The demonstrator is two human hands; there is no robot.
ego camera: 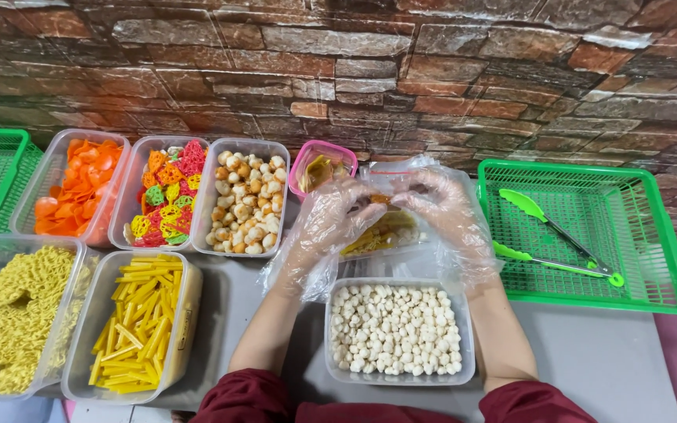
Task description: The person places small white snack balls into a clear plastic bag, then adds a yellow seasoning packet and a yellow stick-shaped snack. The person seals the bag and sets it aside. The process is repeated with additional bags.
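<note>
Landmark: the clear tub of small white balls (398, 330), standing on the grey bench (605, 360) just in front of the person.

Left hand (337, 215): in a loose clear plastic glove, raised just beyond the white-ball tub; fingers curled in and pinching the small orange-brown snack piece (379, 199).

Right hand (439, 205): gloved the same way, also just beyond the tub, fingertips closed on the same piece from the other side. The two hands meet on it.

Thing in hand: the snack piece is held in the air above a clear tub of yellow-brown snacks (381, 235), which lies directly behind the white-ball tub.

Done so far, as I judge it: one piece has been lifted out and is being worked between the fingers. Whether it is being split or only inspected cannot be told.

Left, as I judge it: the tubs all look full, so little seems to have been drawn from them.

Left of the landmark: yellow sticks (139, 323), then yellow curly noodles (17, 317).

Behind and left of it: orange crisps (80, 188), coloured lattice crackers (168, 194), tan puffs (246, 205), and a small pink-rimmed tub (319, 163).

Right of it: a green basket (660, 270) holding green-tipped tongs (562, 239), untouched.
</note>
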